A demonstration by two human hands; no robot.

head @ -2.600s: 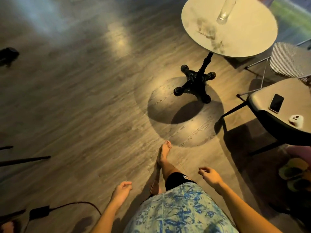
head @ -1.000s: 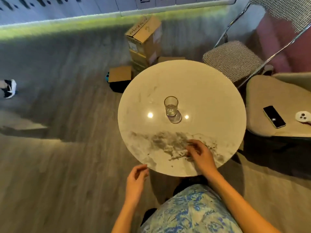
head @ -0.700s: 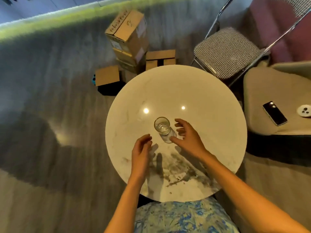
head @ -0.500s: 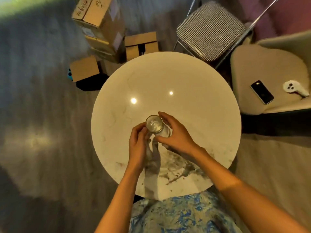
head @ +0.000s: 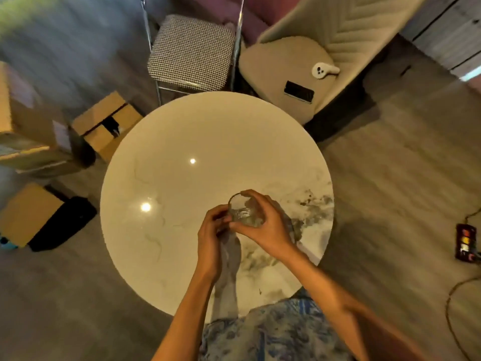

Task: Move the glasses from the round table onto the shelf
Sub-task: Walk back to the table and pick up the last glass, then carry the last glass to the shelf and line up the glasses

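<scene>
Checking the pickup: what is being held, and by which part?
The glass, by its side wall: the right hand wraps round it, the left hand grips its other side.

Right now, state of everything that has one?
glass: mouth up, gripped by both hands; lifted or not, cannot tell.
right hand: curled round the glass.
left hand: fingers curled against the glass.
cardboard box: top flaps parted.
phone: lying flat on beige chair, screen dark.
</scene>
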